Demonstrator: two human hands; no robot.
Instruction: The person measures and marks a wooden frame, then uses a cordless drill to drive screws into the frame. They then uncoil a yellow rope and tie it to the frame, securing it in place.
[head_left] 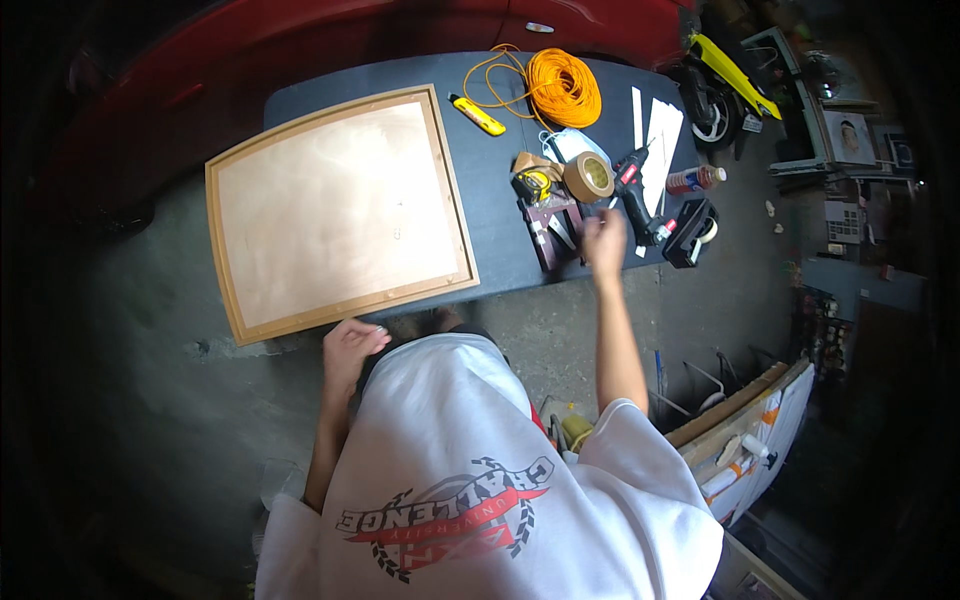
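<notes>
A wooden frame with a pale backing panel (pixel 330 215) lies on the left of the dark table, its near corner jutting past the edge. My left hand (pixel 350 347) is just below that frame's near rim, fingers curled together; a small pale spot shows at the fingertips, too small to name. Over the table's near edge, my right hand (pixel 605 243) is smeared by motion, so its fingers cannot be read. Around it are a brown tape roll (pixel 588 177), a black cordless drill (pixel 634 190), a yellow tape measure (pixel 534 184) and a dark metal tool (pixel 549 232).
Farther back on the table (pixel 490 190) are a coiled orange cord (pixel 563 88), a yellow utility knife (pixel 477 115) and a blue face mask (pixel 578 144). White strips (pixel 661 150), a bottle (pixel 696 180) and a black tape dispenser (pixel 690 235) lie right. A red car (pixel 400 30) stands behind.
</notes>
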